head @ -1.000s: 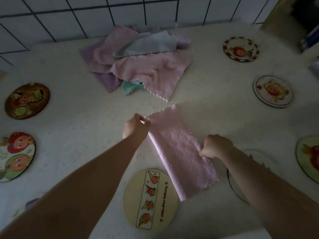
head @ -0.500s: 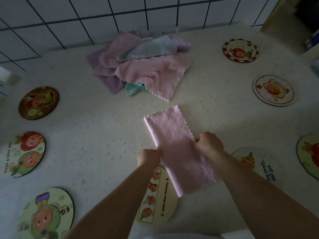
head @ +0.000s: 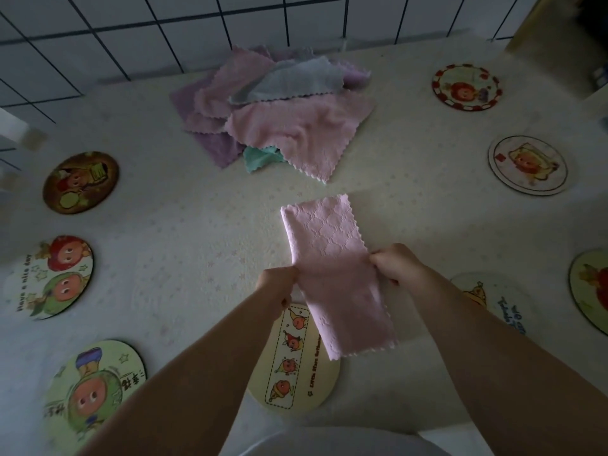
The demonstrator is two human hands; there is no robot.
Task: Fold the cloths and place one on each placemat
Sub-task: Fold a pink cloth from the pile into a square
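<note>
A pink cloth (head: 332,258), folded into a long strip, lies in the middle of the table. Its near end overlaps a round cream placemat (head: 292,366) with a column of cartoon figures. My left hand (head: 278,281) pinches the strip's left edge at its middle. My right hand (head: 394,263) pinches the right edge opposite. A pile of unfolded cloths (head: 279,116), pink, purple, grey and teal, sits at the back against the tiled wall.
Round placemats ring the white table: three on the left (head: 80,182) (head: 49,276) (head: 93,394), and several on the right (head: 467,87) (head: 528,166) (head: 592,291) (head: 490,301). The table's near edge runs just below the cream placemat.
My left hand slid from the strip's far corner down to its middle on the left edge. My right hand stayed on the right edge. The camera tilted and shifted slightly.
</note>
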